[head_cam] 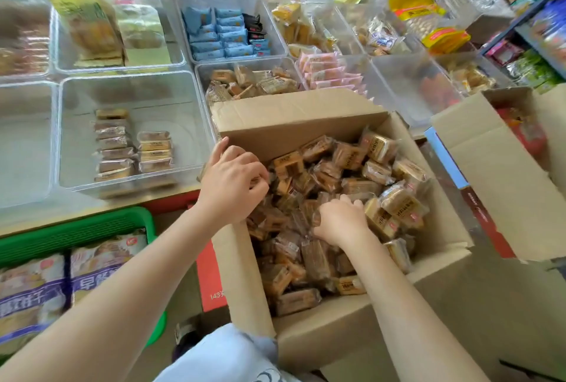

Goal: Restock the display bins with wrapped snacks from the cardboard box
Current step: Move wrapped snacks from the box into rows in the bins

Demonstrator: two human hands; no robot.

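At nine o'clock in the head view a green basket (pixel 76 230) sits low down, holding large purple-and-white snack bags (pixel 33 296). Above it, toward ten o'clock, a clear display bin (pixel 128 87) holds two short rows of wrapped snacks (pixel 134 145) lined against its near wall, with much of its floor bare. Further up at eleven o'clock another bin holds blue packets (pixel 220 34). Near the centre, the left hand (pixel 231 184) reaches over the near-left wall of the cardboard box (pixel 352 329), its fingers curled round one or more brown wrapped snacks at the pile's left edge; exactly how many it grips cannot be told. The box stands open at six o'clock, its far flap (pixel 294 112) raised toward twelve o'clock and leaning in front of a bin of brown snack packs (pixel 254 80). A loose heap of brown packets (pixel 346 167) fills the box. Just right of centre the right hand (pixel 340 219) is pushed palm-down into the heap, its fingers bent and buried among the wrappers, apparently closing on some of them. At three o'clock a second open carton (pixel 496 185) stands just beside the first, with red packets inside. Beyond it, at two o'clock, shelves (pixel 533 14) carry bright bags.
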